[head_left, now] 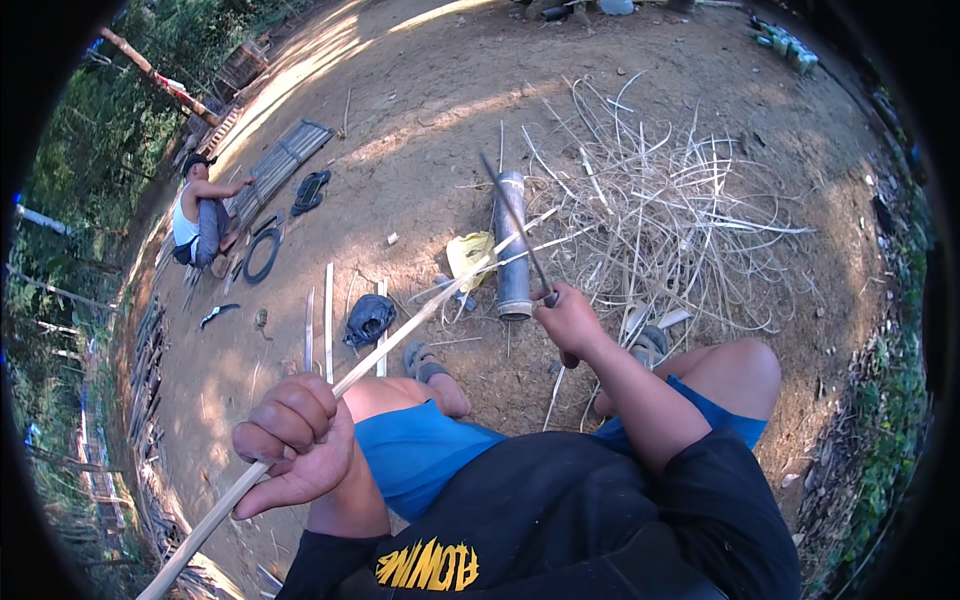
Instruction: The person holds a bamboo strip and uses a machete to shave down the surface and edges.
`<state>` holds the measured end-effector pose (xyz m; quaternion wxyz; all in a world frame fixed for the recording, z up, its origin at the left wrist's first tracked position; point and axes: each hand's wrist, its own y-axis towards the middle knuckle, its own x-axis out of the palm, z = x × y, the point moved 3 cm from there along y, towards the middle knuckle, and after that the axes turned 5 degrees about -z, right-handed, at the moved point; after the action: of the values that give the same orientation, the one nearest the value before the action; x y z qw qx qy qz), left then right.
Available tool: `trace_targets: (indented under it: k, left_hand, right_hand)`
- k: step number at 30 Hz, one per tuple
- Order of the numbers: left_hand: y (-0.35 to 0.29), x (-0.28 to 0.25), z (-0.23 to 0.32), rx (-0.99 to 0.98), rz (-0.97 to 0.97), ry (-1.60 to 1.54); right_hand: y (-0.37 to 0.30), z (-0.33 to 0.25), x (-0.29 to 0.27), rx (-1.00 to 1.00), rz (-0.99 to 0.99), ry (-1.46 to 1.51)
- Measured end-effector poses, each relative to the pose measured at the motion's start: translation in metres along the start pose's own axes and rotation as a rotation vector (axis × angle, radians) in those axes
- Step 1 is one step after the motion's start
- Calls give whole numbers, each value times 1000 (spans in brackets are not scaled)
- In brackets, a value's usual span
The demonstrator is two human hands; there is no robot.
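My left hand (300, 440) is closed around a long pale bamboo strip (400, 335). The strip slants from the lower left up to the right, its far end over a thick grey bamboo section (513, 270) lying on the dirt. In my right hand (570, 325) is the handle of a long, dark-bladed knife (517, 220). The blade points up and away, crossing in front of the bamboo section near the strip's far end. Whether the blade touches the strip I cannot tell. Beyond my right hand, thin curled bamboo shavings (670, 215) form a wide tangled heap.
A yellow bag (469, 257) and a dark plastic bundle (370, 319) lie left of the bamboo section. Further left are a black ring (261, 256), black slippers (310, 192) and a curved blade (218, 315). A person (203, 215) squats beside bamboo slats (285, 155).
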<state>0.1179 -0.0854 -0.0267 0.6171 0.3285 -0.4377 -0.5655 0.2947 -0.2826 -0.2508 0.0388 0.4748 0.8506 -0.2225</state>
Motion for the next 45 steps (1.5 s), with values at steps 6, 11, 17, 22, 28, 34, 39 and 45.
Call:
trace_targets:
  k: [6, 11, 17, 22, 28, 34, 39, 45]
  left_hand:
    - [2, 8, -2, 11, -96, -12]
    - [-5, 15, -4, 23, -115, -47]
    - [-5, 14, -1, 44, -94, -54]
    - [-2, 10, -8, 42, -57, -97]
    - [2, 0, -10, 48, -5, -70]
    - [25, -17, -18, 44, 68, -90]
    - [31, -34, -19, 65, 126, -23]
    - [56, -65, -28, -8, 61, -80]
  right_hand:
    - [-62, -60, 29, -504, -123, -318]
    - [-23, -1, 23, -140, -85, -285]
    - [-29, -14, 15, -253, -151, -296]
    - [1, 26, 27, -170, -80, -211]
    - [14, 12, 13, -160, -104, -293]
    - [71, 45, 14, -44, -70, -259]
    - [93, 34, -2, -58, -115, -299]
    - [111, 19, 20, -191, -131, -296]
